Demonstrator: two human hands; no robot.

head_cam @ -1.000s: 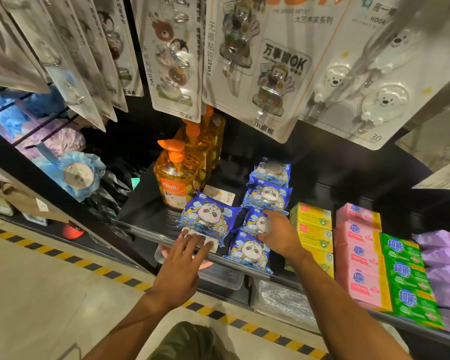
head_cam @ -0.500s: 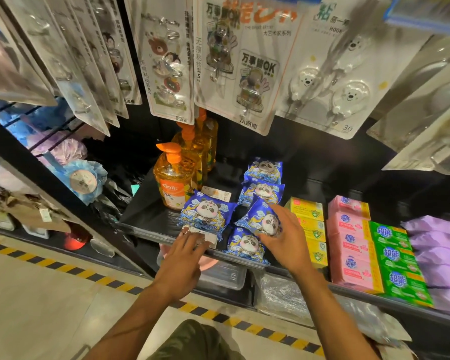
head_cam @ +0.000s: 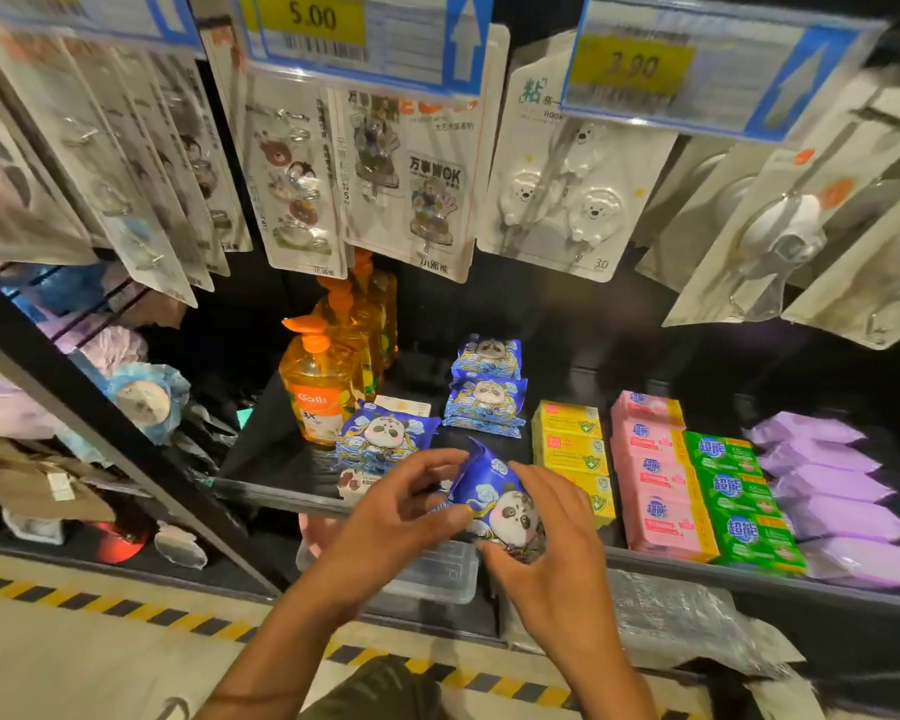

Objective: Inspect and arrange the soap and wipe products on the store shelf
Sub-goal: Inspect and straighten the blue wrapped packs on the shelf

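Panda wipe pack (head_cam: 494,491) in grip of left hand (head_cam: 391,517) and right hand (head_cam: 552,553), at shelf (head_cam: 276,449) edge beside yellow soap boxes (head_cam: 567,433)

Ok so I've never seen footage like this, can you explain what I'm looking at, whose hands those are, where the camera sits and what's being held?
There is no machine here. These are a person's two bare hands, filmed by a wide-angle camera worn on their head, looking forward and down. That is why the arms reach in from the bottom.

The left hand and right hand together hold one blue panda wipe pack just in front of the black shelf. The fingers curl round its edges.

On the shelf stand orange soap bottles and more panda packs. To the right are yellow soap boxes, pink boxes, green boxes and purple packs. Above hang cards of wall hooks, under price tags.
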